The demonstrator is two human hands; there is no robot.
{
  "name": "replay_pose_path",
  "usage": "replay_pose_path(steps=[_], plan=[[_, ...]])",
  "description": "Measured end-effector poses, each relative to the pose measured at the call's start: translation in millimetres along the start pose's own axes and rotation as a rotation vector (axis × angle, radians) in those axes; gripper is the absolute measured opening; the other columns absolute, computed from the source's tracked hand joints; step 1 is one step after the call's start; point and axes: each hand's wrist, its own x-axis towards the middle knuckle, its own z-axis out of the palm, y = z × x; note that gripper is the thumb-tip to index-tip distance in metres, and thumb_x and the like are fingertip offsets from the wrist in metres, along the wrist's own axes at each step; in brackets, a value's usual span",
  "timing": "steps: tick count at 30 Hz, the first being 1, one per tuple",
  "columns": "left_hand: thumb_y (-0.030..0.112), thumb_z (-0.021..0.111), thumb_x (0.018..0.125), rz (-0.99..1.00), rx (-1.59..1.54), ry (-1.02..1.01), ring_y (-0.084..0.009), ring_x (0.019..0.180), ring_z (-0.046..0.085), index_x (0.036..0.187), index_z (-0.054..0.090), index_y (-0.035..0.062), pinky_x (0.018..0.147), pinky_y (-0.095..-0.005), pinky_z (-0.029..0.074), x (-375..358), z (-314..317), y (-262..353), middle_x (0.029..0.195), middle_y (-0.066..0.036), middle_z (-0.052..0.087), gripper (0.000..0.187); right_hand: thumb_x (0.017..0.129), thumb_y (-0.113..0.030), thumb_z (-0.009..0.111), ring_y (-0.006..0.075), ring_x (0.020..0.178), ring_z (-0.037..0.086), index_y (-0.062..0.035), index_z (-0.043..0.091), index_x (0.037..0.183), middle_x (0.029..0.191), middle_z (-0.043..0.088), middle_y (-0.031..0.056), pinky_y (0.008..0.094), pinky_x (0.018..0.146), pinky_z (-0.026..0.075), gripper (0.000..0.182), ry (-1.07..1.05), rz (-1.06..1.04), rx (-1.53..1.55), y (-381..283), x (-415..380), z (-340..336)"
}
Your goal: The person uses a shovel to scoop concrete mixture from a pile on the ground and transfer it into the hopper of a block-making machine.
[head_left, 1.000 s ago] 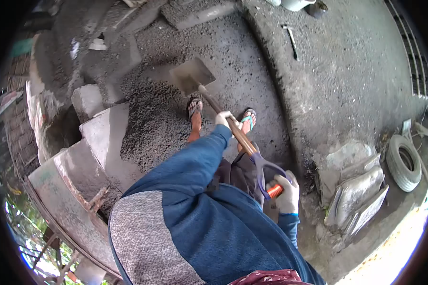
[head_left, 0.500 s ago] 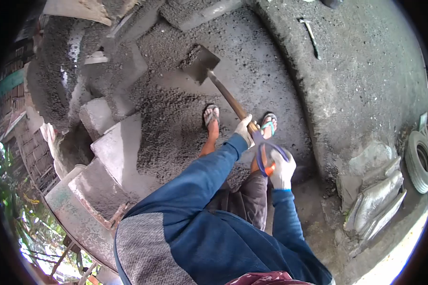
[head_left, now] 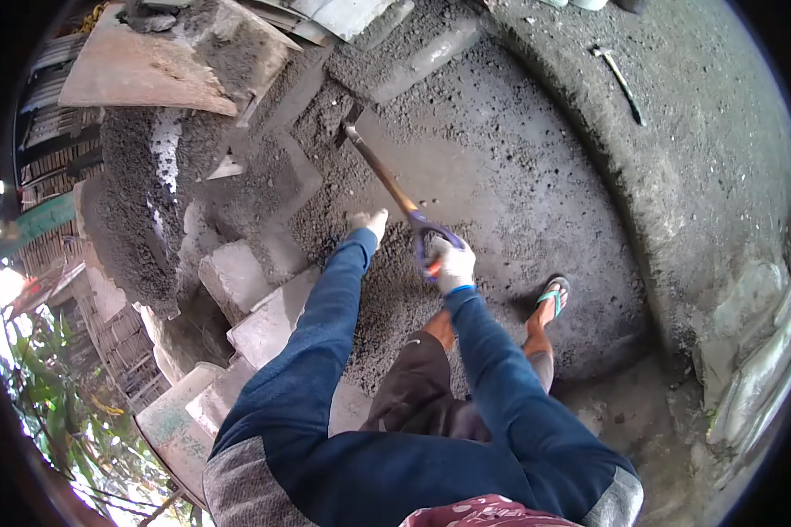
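Observation:
My right hand (head_left: 453,265), in a white glove, grips the purple and orange D-shaped handle of a shovel (head_left: 385,176). The shovel's wooden shaft slants up and left. Its blade is seen nearly edge-on against the dark wet gravelly mix (head_left: 325,162) near a block. My left hand (head_left: 369,223), also gloved, is off the shaft and to its left, above the mix, with thumb and fingers apart.
Concrete blocks (head_left: 237,274) stand at left, beside a rough mound (head_left: 132,211) under a board (head_left: 149,66). A raised concrete edge (head_left: 589,145) curves along the right, with a hammer (head_left: 621,86) lying beyond it. Stacked sacks (head_left: 751,351) lie lower right. My sandalled foot (head_left: 552,299) is on the floor.
My left hand has let go of the shaft and moved left. The right hand has carried the handle up and left, and the blade has turned edge-on. My feet are farther apart.

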Motion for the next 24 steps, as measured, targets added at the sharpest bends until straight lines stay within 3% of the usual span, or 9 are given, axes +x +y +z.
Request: replay_pose_path(steps=[2,5,9,13,15,17,20,23,24], plan=[[0.04,0.069,0.085,-0.136,0.106,-0.335,-0.0336,0.073,0.071,0.104,0.064,0.0013,0.055,-0.0492,0.056,-22,1,-23,0.079,-0.018,0.068,0.043,0.08,-0.007,0.076,0.0185,0.078,0.068,0.0004,0.07,0.104,0.09,0.072,0.0099,0.0319,0.073,0.054,0.026,-0.021,0.17,0.078,11,22,-70],[0.05,0.063,0.093,-0.359,-0.174,-0.511,-0.0389,0.071,0.069,0.129,0.056,0.0127,0.062,-0.0545,0.057,-53,24,-85,0.102,-0.016,0.068,0.052,0.078,-0.007,0.077,0.0166,0.076,0.065,0.0,0.066,0.104,0.089,0.069,0.0054,0.0307,0.069,0.053,0.029,-0.008,0.08,0.108,-37,3,-106],[0.063,0.059,0.09,-0.309,-0.182,-0.504,-0.037,0.084,0.07,0.128,0.056,0.0051,0.071,-0.051,0.059,-82,75,-101,0.105,-0.016,0.068,0.07,0.081,-0.014,0.078,0.015,0.075,0.063,-0.0042,0.065,0.11,0.088,0.067,0.0028,0.0301,0.065,0.051,0.034,-0.023,0.12,-0.02,-21,-45,-184],[0.075,0.055,0.085,-0.408,-0.894,-0.869,-0.0367,0.086,0.066,0.118,0.06,0.0066,0.076,-0.0508,0.055,-71,175,-88,0.101,-0.014,0.067,0.076,0.086,-0.025,0.075,0.0129,0.077,0.061,0.0008,0.061,0.117,0.092,0.064,0.0024,0.0283,0.068,0.049,0.042,-0.079,-0.059,-0.022,-56,-187,-213],[0.06,0.067,0.086,-0.362,-1.215,-0.869,-0.0305,0.068,0.061,0.093,0.055,0.0108,0.065,-0.0484,0.055,-79,223,-69,0.082,-0.009,0.061,0.051,0.083,-0.014,0.076,0.0148,0.073,0.063,0.0002,0.061,0.114,0.092,0.063,0.0026,0.0307,0.069,0.053,0.038,0.064,0.037,0.159,-81,-253,-219],[0.044,0.069,0.088,-0.414,-1.25,-0.492,-0.0325,0.061,0.06,0.087,0.055,0.009,0.056,-0.0497,0.054,-135,241,-45,0.076,-0.011,0.06,0.038,0.08,-0.008,0.074,0.0149,0.073,0.062,0.0,0.064,0.106,0.09,0.064,0.003,0.0301,0.068,0.053,0.028,0.37,-0.048,0.068,-84,-305,-240],[0.026,0.063,0.088,-0.577,-0.674,-0.82,-0.0353,0.055,0.056,0.083,0.056,0.0071,0.053,-0.0537,0.052,-209,296,-78,0.072,-0.017,0.057,0.02,0.08,-0.008,0.068,0.0148,0.058,0.057,-0.0003,0.065,0.095,0.075,0.062,0.0055,0.029,0.053,0.047,0.018,0.667,-0.114,-0.155,-91,-366,-287],[0.02,0.059,0.085,-0.689,-0.716,-1.09,-0.0352,0.061,0.056,0.084,0.056,0.0054,0.061,-0.0531,0.052,-297,348,-116,0.07,-0.016,0.054,0.015,0.077,-0.006,0.066,0.0176,0.056,0.059,-0.0008,0.065,0.096,0.076,0.064,0.0078,0.0321,0.046,0.048,0.019,0.852,-0.108,-0.075,-117,-435,-330],[0.015,0.057,0.084,-0.69,-0.818,-1.046,-0.0347,0.061,0.056,0.085,0.054,0.005,0.061,-0.0546,0.051,-327,370,-131,0.07,-0.016,0.053,0.011,0.076,-0.005,0.065,0.0182,0.058,0.059,-0.0006,0.065,0.094,0.078,0.065,0.008,0.0319,0.046,0.048,0.019,0.943,-0.335,-0.355,-97,-450,-374]])
